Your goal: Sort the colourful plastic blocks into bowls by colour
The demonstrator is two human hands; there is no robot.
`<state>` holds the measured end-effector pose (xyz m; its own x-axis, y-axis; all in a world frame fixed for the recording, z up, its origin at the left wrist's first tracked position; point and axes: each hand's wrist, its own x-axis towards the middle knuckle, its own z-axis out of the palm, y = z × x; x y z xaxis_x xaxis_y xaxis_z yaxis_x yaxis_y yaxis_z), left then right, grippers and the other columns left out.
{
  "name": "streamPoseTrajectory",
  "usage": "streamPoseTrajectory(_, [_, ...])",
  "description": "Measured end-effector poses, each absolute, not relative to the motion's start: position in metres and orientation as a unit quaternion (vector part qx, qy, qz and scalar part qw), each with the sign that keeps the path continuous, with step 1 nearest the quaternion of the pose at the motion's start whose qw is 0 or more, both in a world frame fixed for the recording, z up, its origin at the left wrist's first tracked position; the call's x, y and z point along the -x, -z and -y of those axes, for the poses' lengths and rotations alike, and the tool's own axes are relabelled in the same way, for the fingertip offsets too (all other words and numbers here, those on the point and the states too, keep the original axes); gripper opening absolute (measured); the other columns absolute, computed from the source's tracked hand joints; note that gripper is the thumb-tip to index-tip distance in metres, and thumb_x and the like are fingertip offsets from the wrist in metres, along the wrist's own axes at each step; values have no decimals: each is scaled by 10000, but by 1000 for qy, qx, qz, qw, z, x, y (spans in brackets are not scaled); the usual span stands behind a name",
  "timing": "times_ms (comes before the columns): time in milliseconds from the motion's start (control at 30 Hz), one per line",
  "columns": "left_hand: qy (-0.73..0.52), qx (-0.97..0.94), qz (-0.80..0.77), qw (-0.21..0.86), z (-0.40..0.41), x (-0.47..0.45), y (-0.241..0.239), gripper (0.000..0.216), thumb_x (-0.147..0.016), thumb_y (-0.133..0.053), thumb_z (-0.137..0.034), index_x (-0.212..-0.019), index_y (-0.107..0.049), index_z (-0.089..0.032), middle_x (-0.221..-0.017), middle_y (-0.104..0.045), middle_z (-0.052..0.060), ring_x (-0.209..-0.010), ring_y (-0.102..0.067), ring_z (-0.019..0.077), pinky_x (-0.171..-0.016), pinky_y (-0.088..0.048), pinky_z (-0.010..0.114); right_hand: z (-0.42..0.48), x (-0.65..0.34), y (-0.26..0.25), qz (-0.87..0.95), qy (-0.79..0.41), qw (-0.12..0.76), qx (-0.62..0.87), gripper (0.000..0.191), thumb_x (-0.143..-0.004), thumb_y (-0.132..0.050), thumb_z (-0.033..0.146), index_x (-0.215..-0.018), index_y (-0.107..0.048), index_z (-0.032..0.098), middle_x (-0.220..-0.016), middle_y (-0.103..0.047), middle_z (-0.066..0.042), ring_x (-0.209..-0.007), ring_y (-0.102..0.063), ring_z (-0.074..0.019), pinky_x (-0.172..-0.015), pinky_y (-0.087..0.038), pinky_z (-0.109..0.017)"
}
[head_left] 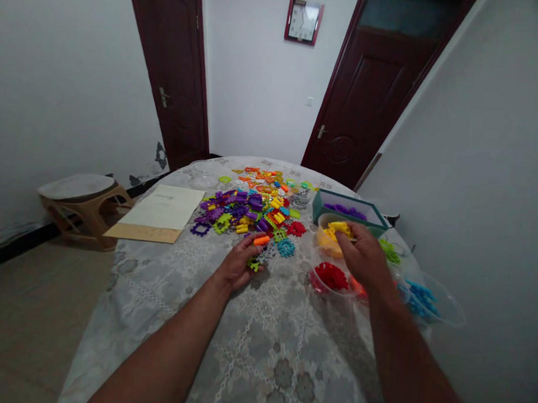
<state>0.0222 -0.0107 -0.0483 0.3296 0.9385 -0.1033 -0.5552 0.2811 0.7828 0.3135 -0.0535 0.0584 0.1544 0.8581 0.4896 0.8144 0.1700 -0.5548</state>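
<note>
My left hand (239, 260) rests on the table at the near edge of a pile of coloured plastic building pieces (255, 207). Its fingers are closed on an orange piece (261, 240), and a small green piece (254, 264) lies under the palm. My right hand (363, 256) hovers with its back to me over a clear bowl of yellow pieces (332, 234); its fingers curl downward and I cannot see whether anything is in them. A bowl of red pieces (331, 276) sits just below that hand.
A teal box (346, 203) with purple pieces stands behind the yellow bowl. Clear bowls of green pieces (389, 251) and blue pieces (422, 298) lie at the right edge. A flat cardboard sheet (160, 212) lies at the left. A low stool (81, 204) stands on the floor.
</note>
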Motion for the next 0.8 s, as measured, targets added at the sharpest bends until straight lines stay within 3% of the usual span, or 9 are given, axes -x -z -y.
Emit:
streamPoseTrajectory(100, [-486, -341, -279, 755, 10, -20, 50, 479, -774, -838, -200, -1235, -718, -249, -1207, -679, 60, -781, -652, 141, -504, -557, 230, 22, -348, -56, 667, 54, 278, 689, 308, -933, -551, 344, -1064, -748, 146, -1051, -736, -147, -989, -669, -276, -942, -505, -407])
streamPoseTrajectory(200, [-464, -352, -266, 768, 10, -21, 49, 501, -770, -852, -210, -1251, -716, -238, -1176, -686, 69, -747, -642, 136, -509, -551, 235, -1, -367, -45, 649, 51, 225, 725, 324, -910, -581, 283, -1146, -745, 134, -1057, -758, -144, -973, -693, -275, -923, -518, -385])
streamPoseTrajectory(300, [-452, -359, -255, 775, 10, -23, 47, 533, -776, -853, -225, -1288, -703, -232, -1167, -694, 81, -730, -641, 134, -507, -534, 224, -8, -363, -39, 636, 103, 257, 721, 385, -924, -548, 233, -1250, -702, 98, -1196, -731, -200, -1129, -665, -316, -1045, -481, -456])
streamPoseTrajectory(367, [-450, -361, -253, 777, 11, -24, 47, 537, -780, -848, -227, -1297, -700, -230, -1168, -698, 90, -739, -648, 139, -503, -523, 212, -4, -345, -38, 661, 123, 302, 675, 351, -935, -528, 215, -1214, -709, 103, -1213, -718, -213, -1169, -646, -328, -1089, -461, -496])
streamPoseTrajectory(467, [-444, -371, -247, 777, 11, -25, 46, 517, -791, -840, -238, -1289, -704, -233, -1182, -696, 90, -741, -650, 144, -489, -519, 211, 13, -296, -37, 752, 34, 346, 560, 269, -979, -543, 243, -1174, -720, 189, -1172, -730, -144, -1062, -681, -278, -1001, -538, -453])
streamPoseTrajectory(600, [-436, -398, -232, 773, 12, -25, 45, 513, -811, -837, -269, -1304, -702, -228, -1135, -698, 91, -781, -656, 163, -489, -524, 207, 40, -225, -29, 836, -46, 305, 453, 256, -1011, -598, 225, -1245, -700, 237, -1212, -702, -109, -1138, -643, -262, -1022, -531, -447])
streamPoseTrajectory(800, [-433, -408, -254, 763, 11, -25, 43, 479, -813, -844, -257, -1272, -710, -236, -1090, -674, 62, -801, -646, 160, -500, -548, 209, 47, -195, -19, 817, -13, 288, 499, 230, -1020, -585, 156, -1202, -716, 209, -1092, -686, -104, -1062, -622, -252, -968, -529, -409])
